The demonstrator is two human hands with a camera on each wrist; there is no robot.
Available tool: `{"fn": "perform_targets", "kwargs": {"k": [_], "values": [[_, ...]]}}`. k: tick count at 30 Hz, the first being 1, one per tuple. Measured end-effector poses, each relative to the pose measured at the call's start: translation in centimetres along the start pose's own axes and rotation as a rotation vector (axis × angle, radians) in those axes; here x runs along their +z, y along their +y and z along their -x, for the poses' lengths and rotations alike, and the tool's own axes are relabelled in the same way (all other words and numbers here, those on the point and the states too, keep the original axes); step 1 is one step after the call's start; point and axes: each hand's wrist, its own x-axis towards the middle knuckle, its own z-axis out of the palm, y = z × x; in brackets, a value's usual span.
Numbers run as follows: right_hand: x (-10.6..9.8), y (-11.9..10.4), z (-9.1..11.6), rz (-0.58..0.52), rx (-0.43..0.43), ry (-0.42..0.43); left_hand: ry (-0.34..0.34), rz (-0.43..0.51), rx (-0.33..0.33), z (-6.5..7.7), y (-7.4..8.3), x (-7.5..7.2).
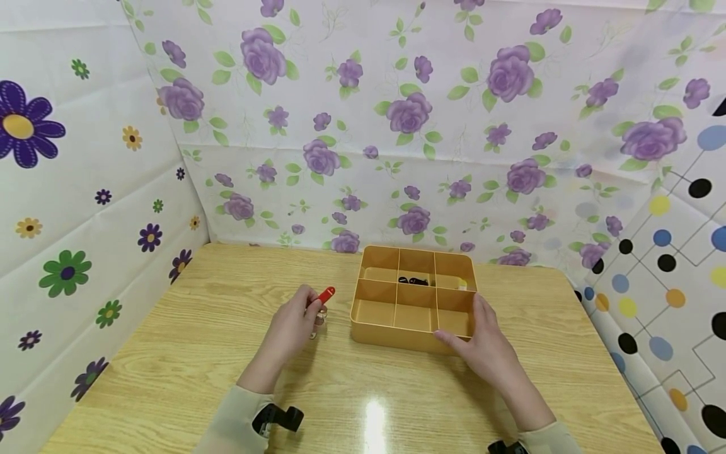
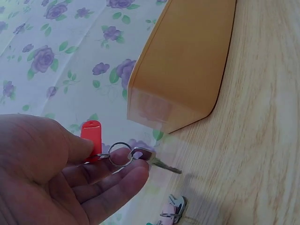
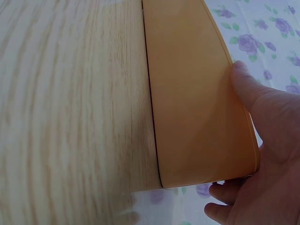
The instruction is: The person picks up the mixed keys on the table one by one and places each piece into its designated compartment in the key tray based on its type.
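Note:
My left hand [image 1: 292, 321] pinches a key on a ring by its red tag [image 2: 92, 136], thumb against the tag. The silver key [image 2: 164, 165] hangs out past the fingertips in the left wrist view. Left of the tan divided box [image 1: 391, 335], this hand is a little above the table. My right hand [image 1: 490, 353] grips the box's front right corner, thumb on the front rim and fingers along the right side. Below the left hand, a second bunch with a pale pink tag [image 2: 168, 213] and metal keys lies on the table, partly cut off.
Small black items [image 1: 417, 282] lie in the box's back middle compartment. A yellow and white piece [image 1: 462, 285] sits in the back right one. Under the box is a wooden table [image 1: 170, 366], with flowered cloth [image 1: 363, 157] behind it.

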Motion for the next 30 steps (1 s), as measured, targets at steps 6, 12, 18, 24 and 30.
{"fn": "perform_targets", "kwargs": {"k": [6, 12, 18, 24, 30], "values": [[0.0, 0.0, 0.0, -0.002, -0.002, -0.004, 0.012, 0.086, -0.038, -0.4, 0.6, -0.3], [-0.1, -0.1, -0.1, 0.000, -0.006, -0.002, 0.024, 0.178, -0.035, -0.8, 0.9, -0.5], [-0.1, -0.1, -0.1, 0.003, -0.005, 0.001, 0.038, 0.235, -0.014, -1.1, 1.4, -0.9], [0.0, 0.0, -0.1, 0.002, -0.003, 0.001, 0.045, 0.270, 0.003, -1.2, 2.1, -1.1], [0.0, 0.0, -0.1, 0.004, -0.005, 0.003, 0.064, 0.262, 0.024, -1.3, 2.9, -1.2]]}}
